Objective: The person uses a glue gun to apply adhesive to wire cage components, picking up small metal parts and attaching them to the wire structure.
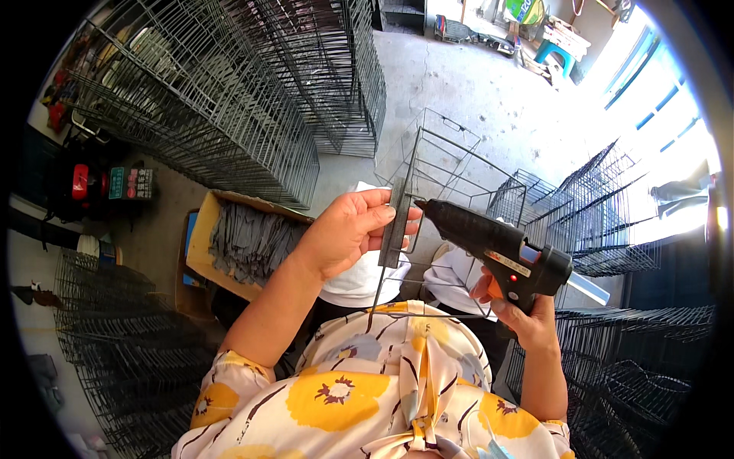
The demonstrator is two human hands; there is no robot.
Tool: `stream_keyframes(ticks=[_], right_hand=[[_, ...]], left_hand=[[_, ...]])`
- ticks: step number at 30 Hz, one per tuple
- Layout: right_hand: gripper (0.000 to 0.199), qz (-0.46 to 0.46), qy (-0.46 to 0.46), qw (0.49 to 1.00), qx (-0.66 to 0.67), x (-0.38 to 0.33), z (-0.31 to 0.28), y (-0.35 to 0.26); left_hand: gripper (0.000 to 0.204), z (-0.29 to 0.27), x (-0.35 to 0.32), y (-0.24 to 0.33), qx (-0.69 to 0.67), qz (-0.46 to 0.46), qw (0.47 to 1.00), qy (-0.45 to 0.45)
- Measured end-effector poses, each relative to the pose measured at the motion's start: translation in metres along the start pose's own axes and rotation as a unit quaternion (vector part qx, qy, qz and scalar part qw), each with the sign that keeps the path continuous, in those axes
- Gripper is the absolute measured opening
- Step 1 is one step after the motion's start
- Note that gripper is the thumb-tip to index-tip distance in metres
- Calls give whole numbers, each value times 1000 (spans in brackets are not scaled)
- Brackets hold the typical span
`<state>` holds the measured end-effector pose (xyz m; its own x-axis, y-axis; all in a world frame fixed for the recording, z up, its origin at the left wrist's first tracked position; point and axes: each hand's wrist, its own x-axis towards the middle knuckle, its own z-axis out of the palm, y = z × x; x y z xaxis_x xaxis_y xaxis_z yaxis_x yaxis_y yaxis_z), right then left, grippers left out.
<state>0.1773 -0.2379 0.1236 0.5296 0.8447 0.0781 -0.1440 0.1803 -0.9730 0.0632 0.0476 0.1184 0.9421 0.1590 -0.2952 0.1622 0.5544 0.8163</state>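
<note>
A: What does the left hand (348, 233) do?
B: It is closed in a pinch. The thumb and fingers grasp a dark grey strip (393, 226), which stands lengthwise, just at the fingertips and against the side of a black wire frame (472, 157).
A: And the right hand (524, 314)?
B: It is wrapped around the handle of a black glue gun (489, 245). Some fingers are at the orange trigger (495, 289), but I cannot tell if they press it.
A: Where does the gun point?
B: Toward the left hand. Its nozzle (428, 206) is just beside the strip; whether they touch, I cannot tell. A pale glue stick (589, 289) comes out at the back, above and to the right of the right hand.
A: And where exactly is the frame?
B: Between the two hands and beyond them, with its near edge close to the person's flowered shirt (336, 390).
A: What is around the hands?
B: To the left of the left hand is an open cardboard box (200, 237), holding many grey strips (256, 239). Beyond this hand, farther left, tall wire racks (229, 92) stand. More wire racks (589, 206) are beyond the right hand, on its right.
</note>
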Motion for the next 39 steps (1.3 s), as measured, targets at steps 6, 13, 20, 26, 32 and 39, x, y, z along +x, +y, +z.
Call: stream_keyframes(ticks=[6,13,20,26,32,39], right_hand=[[43,-2,-11,999,-39,11,2,-1],[39,30,-1,998,-53,12,5,-10],[46,69,4,995,-67,-3,1,-7],[33,99,8,994,-53,-17,6,-13],[44,155,-15,986,-53,-33,-2,-12],[42,91,23,995,-15,-7,-1,-10]], left_hand=[[29,-1,2,7,4,-7,1000,-21],[28,0,2,6,-4,-6,1000,-19],[32,1,2,7,6,-1,1000,-23],[46,-3,2,5,-4,-5,1000,-29],[39,1,0,4,-4,-6,1000,-10],[31,1,1,4,3,-4,999,-38]])
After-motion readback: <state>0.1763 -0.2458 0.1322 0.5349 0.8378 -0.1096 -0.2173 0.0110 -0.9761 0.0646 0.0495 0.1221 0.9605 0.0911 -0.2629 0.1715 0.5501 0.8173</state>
